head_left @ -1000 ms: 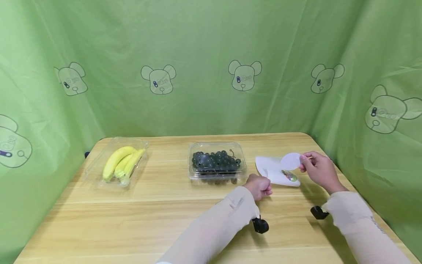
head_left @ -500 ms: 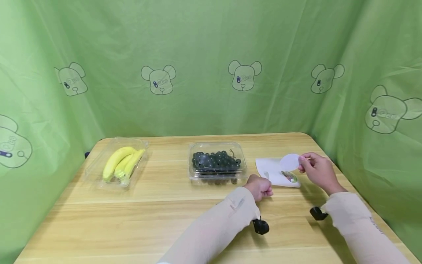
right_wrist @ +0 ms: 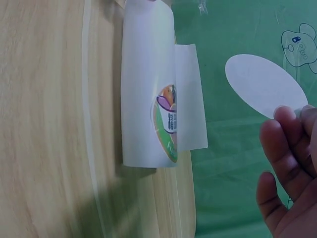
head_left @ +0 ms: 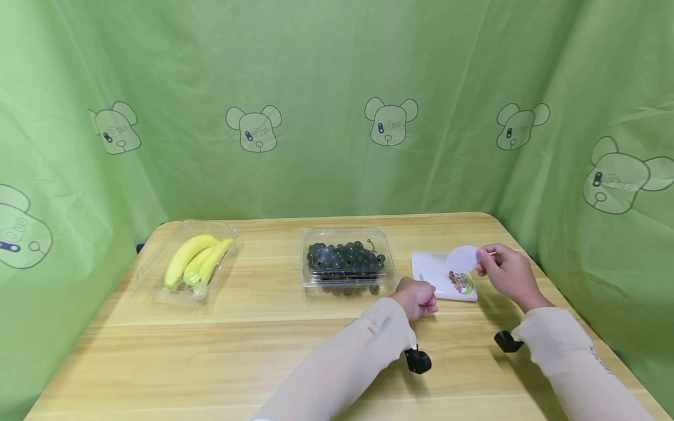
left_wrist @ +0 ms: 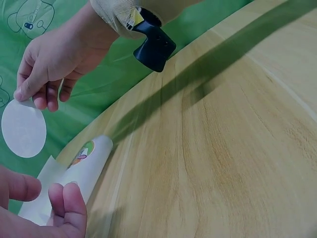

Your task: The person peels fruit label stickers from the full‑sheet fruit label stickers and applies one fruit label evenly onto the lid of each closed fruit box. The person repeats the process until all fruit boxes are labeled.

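Note:
My left hand holds a white sticker sheet by its near left corner, the sheet curling over the table. One round printed sticker, colourful with a green rim, shows on that sheet. Beyond and to the right, my right hand pinches a round sticker at its edge between thumb and fingertips. Its plain white side shows in all three views, and in the right wrist view it stands apart from the curled sheet. The left wrist view shows the thumb and curled fingers of my left hand at the sheet.
A clear clamshell box of dark grapes stands just left of my left hand. Farther left, another clear box holds several bananas. Green curtains enclose the wooden table at the back and sides.
The sheet in my left hand has tilted and shifted slightly right, so its printed sticker faces the head camera more fully. The right hand with the round sticker has barely moved.

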### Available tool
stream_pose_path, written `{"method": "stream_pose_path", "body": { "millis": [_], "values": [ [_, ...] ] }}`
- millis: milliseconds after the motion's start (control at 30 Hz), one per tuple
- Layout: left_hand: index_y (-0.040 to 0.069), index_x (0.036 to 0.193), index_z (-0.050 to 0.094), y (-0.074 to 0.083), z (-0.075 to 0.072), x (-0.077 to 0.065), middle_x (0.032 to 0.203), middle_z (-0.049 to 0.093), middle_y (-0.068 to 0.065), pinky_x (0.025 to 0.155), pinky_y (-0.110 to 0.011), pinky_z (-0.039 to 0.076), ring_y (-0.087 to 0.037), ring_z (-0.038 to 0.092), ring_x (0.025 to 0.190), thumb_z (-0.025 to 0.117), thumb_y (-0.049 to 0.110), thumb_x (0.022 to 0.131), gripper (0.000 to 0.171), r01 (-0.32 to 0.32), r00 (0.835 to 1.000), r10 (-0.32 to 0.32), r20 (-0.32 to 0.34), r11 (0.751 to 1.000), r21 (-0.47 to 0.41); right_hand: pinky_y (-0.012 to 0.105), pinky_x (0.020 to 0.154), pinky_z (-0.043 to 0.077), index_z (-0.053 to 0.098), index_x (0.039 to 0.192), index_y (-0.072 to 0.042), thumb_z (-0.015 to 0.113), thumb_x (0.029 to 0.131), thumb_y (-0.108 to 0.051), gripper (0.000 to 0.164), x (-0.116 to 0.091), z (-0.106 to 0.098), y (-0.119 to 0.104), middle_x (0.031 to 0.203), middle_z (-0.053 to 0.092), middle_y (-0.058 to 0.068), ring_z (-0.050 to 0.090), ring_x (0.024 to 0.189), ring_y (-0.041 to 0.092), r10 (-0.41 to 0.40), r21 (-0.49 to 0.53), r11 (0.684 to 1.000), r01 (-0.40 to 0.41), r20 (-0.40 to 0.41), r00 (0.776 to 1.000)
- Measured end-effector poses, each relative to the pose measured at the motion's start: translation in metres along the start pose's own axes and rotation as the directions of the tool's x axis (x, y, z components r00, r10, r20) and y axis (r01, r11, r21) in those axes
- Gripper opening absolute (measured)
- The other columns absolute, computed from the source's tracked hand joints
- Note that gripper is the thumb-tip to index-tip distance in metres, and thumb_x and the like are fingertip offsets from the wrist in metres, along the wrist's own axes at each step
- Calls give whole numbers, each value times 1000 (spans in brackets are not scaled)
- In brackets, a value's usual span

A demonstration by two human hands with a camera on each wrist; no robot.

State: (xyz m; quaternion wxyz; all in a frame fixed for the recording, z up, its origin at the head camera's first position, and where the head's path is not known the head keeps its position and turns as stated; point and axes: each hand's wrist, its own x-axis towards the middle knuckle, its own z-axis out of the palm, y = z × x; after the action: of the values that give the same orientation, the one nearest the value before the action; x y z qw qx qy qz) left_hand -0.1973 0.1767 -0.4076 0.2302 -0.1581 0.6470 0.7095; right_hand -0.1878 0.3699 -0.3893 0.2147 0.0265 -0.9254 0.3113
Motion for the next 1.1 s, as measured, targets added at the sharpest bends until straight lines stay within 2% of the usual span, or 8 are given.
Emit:
{"method": "stream_pose_path", "body": {
  "millis": [133,333,433,533,600,700,833,1100],
  "values": [
    [-3,91,59,3,1,-3,58,52,-5,49,-24,53,-10,42,44,62,-4,89,3,-4,1000,4,18,1000,-16,12,57,46,64,96,1,52,101,-23,27,-1,1,1,74,69,9,60,63,3,-21,-4,1000,21,-15,1000],
    [-1,127,54,7,5,-11,74,62,-8,40,-19,43,-11,46,46,61,7,94,35,-56,998,57,25,998,-43,8,59,46,65,94,3,55,100,-17,23,-4,5,2,79,70,14,60,66,-2,-41,0,999,41,-45,998],
    [0,122,56,7,8,-8,81,64,-10,44,-21,49,-14,52,53,60,11,95,30,-85,996,88,25,992,-93,6,60,46,65,94,3,55,100,-16,22,-5,7,2,82,70,16,59,68,-5,-51,5,999,52,-56,997],
    [1,113,59,7,11,-4,91,67,-15,60,-29,58,-24,64,70,58,16,97,22,-119,988,136,75,972,-203,3,63,45,65,96,4,56,99,-17,23,-6,8,1,84,71,18,57,70,-10,-58,10,998,59,-58,997],
    [2,115,58,9,11,-2,103,66,-19,75,-39,59,-34,66,88,54,22,100,25,-133,971,182,153,949,-286,3,64,44,66,98,4,56,99,-17,23,-6,8,0,86,71,18,55,71,-13,-62,11,998,63,-56,996],
    [3,129,52,14,8,0,122,59,-25,92,-53,51,-44,57,112,46,33,103,41,-109,930,233,284,914,-391,2,64,44,66,100,4,57,99,-17,23,-6,8,-2,88,72,19,52,73,-17,-75,17,997,76,-54,996],
    [6,139,49,20,4,3,135,49,-26,102,-61,38,-46,46,124,37,44,103,53,-34,895,232,381,888,-459,1,67,44,65,102,5,59,98,-15,21,-6,8,-5,89,71,21,51,75,-20,-89,43,995,92,-52,995],
    [5,142,46,28,-4,1,148,38,-23,111,-60,25,-45,31,136,30,50,102,62,29,837,229,496,888,-459,0,71,43,64,105,5,64,94,-10,19,-6,9,-7,92,71,22,51,78,-21,-99,61,993,101,-40,994]
  ]
}}
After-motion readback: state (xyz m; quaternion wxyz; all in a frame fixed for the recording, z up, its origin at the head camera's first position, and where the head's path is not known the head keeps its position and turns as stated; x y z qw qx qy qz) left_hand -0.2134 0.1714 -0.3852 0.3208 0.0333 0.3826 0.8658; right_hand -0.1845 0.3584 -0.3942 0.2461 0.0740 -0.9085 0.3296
